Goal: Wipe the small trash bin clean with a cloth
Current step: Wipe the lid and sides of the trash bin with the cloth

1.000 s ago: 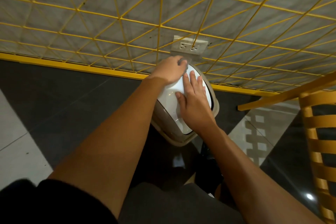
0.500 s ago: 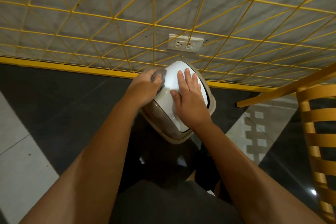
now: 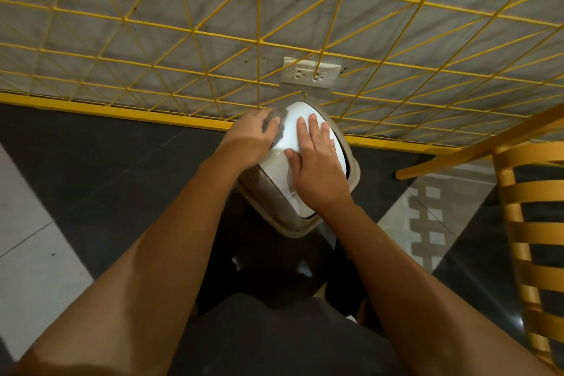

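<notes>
A small beige trash bin (image 3: pixel 262 183) with a white domed lid (image 3: pixel 290 134) stands on the dark floor against the wall. My left hand (image 3: pixel 251 134) presses a grey cloth (image 3: pixel 278 128) against the lid's upper left side; the cloth is blurred and mostly under my fingers. Flat on the lid's right half lies my right hand (image 3: pixel 317 168), fingers spread and pointing toward the wall, holding the bin steady. The lid's lower right part is hidden under that hand.
A grey wall with a yellow wire grid (image 3: pixel 259 40) and a yellow base rail (image 3: pixel 122 113) rises just behind the bin, with a power socket (image 3: pixel 309 73) above it. A yellow wooden chair (image 3: pixel 531 232) stands at the right. My legs are below.
My left hand with the cloth went from the lid's top down its left side, then back up toward the top left. My right hand stayed on the lid.
</notes>
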`<state>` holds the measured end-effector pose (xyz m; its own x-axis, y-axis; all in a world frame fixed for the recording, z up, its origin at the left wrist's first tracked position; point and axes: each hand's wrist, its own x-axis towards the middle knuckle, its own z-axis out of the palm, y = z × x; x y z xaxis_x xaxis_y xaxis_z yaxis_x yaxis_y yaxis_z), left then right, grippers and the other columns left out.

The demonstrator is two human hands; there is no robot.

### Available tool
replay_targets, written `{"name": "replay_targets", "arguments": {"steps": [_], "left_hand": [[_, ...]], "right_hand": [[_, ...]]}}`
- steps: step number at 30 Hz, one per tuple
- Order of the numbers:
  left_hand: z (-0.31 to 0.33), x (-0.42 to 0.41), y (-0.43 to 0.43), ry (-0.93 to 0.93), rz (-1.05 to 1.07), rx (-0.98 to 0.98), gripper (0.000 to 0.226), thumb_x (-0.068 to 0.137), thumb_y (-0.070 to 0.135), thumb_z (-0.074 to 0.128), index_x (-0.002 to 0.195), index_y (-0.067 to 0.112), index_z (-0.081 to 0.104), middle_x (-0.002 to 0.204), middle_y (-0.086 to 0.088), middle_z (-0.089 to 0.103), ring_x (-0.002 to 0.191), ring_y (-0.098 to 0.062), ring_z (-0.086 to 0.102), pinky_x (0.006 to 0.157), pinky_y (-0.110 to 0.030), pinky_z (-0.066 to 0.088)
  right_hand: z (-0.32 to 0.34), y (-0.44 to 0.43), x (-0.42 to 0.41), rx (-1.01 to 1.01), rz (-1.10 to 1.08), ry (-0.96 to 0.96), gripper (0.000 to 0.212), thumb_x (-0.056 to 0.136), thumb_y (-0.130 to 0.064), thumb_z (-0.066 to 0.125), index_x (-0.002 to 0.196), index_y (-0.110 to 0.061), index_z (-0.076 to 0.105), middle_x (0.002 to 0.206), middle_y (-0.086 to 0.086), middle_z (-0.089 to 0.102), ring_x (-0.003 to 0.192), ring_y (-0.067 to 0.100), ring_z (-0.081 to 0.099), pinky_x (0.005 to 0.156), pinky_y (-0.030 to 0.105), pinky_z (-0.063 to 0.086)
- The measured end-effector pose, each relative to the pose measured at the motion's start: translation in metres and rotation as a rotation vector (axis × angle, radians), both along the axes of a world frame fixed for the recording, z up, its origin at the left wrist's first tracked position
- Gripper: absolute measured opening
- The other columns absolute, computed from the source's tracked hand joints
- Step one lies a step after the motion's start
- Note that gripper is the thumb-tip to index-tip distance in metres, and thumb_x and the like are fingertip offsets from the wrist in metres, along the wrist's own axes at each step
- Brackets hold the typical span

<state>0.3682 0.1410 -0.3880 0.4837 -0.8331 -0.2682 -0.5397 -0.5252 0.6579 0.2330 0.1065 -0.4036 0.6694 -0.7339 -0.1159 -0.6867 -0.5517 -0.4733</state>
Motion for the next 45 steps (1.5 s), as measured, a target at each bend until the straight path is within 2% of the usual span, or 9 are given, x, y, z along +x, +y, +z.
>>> {"name": "replay_targets", "arguments": {"steps": [7, 14, 22, 28, 33, 35, 39, 42, 45], "left_hand": [[-0.006, -0.045, 0.055, -0.086, 0.184, -0.205, 0.044, 0.097, 0.023, 0.04, 0.139, 0.013, 0.036, 0.148, -0.006, 0.035, 0.137, -0.02, 0.028, 0.107, -0.024, 0.023], [-0.022, -0.091, 0.075, -0.365, -0.063, -0.25, 0.046, 0.079, 0.004, 0.066, 0.122, -0.007, 0.052, 0.128, -0.025, 0.053, 0.12, -0.047, 0.046, 0.096, -0.061, 0.038], [-0.014, -0.052, 0.055, -0.096, 0.278, -0.274, 0.047, 0.096, 0.024, 0.042, 0.141, 0.014, 0.032, 0.153, -0.004, 0.025, 0.143, -0.023, 0.014, 0.109, -0.024, 0.018], [-0.027, -0.096, 0.085, -0.3, -0.118, -0.299, 0.048, 0.077, -0.006, 0.065, 0.123, -0.005, 0.052, 0.129, -0.027, 0.051, 0.122, -0.049, 0.042, 0.097, -0.062, 0.035], [-0.042, -0.112, 0.101, -0.467, -0.369, -0.279, 0.06, 0.061, -0.01, 0.075, 0.118, 0.001, 0.06, 0.126, -0.016, 0.058, 0.119, -0.041, 0.049, 0.099, -0.052, 0.031], [-0.038, -0.115, 0.104, -0.308, -0.344, -0.282, 0.056, 0.071, -0.011, 0.066, 0.124, 0.002, 0.054, 0.134, -0.015, 0.051, 0.129, -0.035, 0.039, 0.106, -0.049, 0.028], [-0.002, -0.114, 0.089, 0.138, 0.16, -0.466, 0.036, 0.091, 0.007, 0.051, 0.127, 0.009, 0.052, 0.131, -0.001, 0.053, 0.126, -0.007, 0.044, 0.105, -0.009, 0.028], [0.02, -0.105, 0.072, 0.176, 0.362, -0.553, 0.029, 0.086, 0.016, 0.06, 0.115, 0.013, 0.059, 0.118, 0.0, 0.059, 0.109, -0.008, 0.054, 0.094, -0.016, 0.042], [0.032, -0.105, 0.056, 0.334, 0.377, -0.501, 0.024, 0.082, 0.022, 0.066, 0.103, 0.019, 0.056, 0.108, -0.002, 0.058, 0.097, -0.012, 0.059, 0.083, -0.027, 0.052]], "right_hand": [[-0.001, -0.001, 0.0, -0.013, -0.001, 0.021, 0.056, 0.099, -0.033, 0.032, 0.147, -0.014, 0.011, 0.157, 0.009, 0.002, 0.145, 0.027, -0.004, 0.116, 0.036, 0.0], [0.002, -0.008, -0.006, 0.025, 0.043, 0.004, 0.052, 0.1, -0.029, 0.032, 0.147, -0.014, 0.014, 0.157, 0.01, 0.005, 0.145, 0.027, -0.003, 0.119, 0.037, 0.007], [0.001, -0.004, -0.005, 0.047, -0.007, -0.022, 0.053, 0.099, -0.029, 0.037, 0.146, -0.016, 0.018, 0.157, 0.006, 0.007, 0.145, 0.025, -0.003, 0.116, 0.032, 0.006], [0.005, -0.004, -0.004, 0.078, -0.007, -0.017, 0.053, 0.099, -0.028, 0.036, 0.147, -0.016, 0.015, 0.157, 0.006, 0.005, 0.145, 0.025, -0.004, 0.116, 0.032, 0.004], [0.008, -0.006, -0.004, 0.177, 0.004, 0.002, 0.052, 0.1, -0.029, 0.032, 0.147, -0.018, 0.012, 0.158, 0.003, -0.001, 0.144, 0.022, -0.009, 0.115, 0.03, -0.001], [0.015, -0.012, -0.005, 0.303, -0.037, -0.057, 0.051, 0.1, -0.032, 0.032, 0.147, -0.02, 0.017, 0.158, -0.001, 0.004, 0.145, 0.017, -0.005, 0.115, 0.031, 0.002], [0.038, -0.017, -0.019, 0.486, -0.341, -0.458, 0.04, 0.097, -0.036, 0.041, 0.134, -0.02, 0.047, 0.138, -0.004, 0.049, 0.131, 0.011, 0.04, 0.107, 0.028, 0.031], [0.049, -0.01, -0.035, 0.63, -0.528, -0.603, 0.03, 0.095, -0.043, 0.043, 0.114, -0.025, 0.057, 0.111, -0.009, 0.061, 0.115, 0.016, 0.054, 0.092, 0.03, 0.045], [0.053, -0.002, -0.048, 1.126, -0.499, -0.638, 0.053, 0.084, -0.062, 0.043, 0.116, -0.023, 0.06, 0.119, 0.002, 0.062, 0.116, 0.02, 0.056, 0.099, 0.039, 0.045]]}}
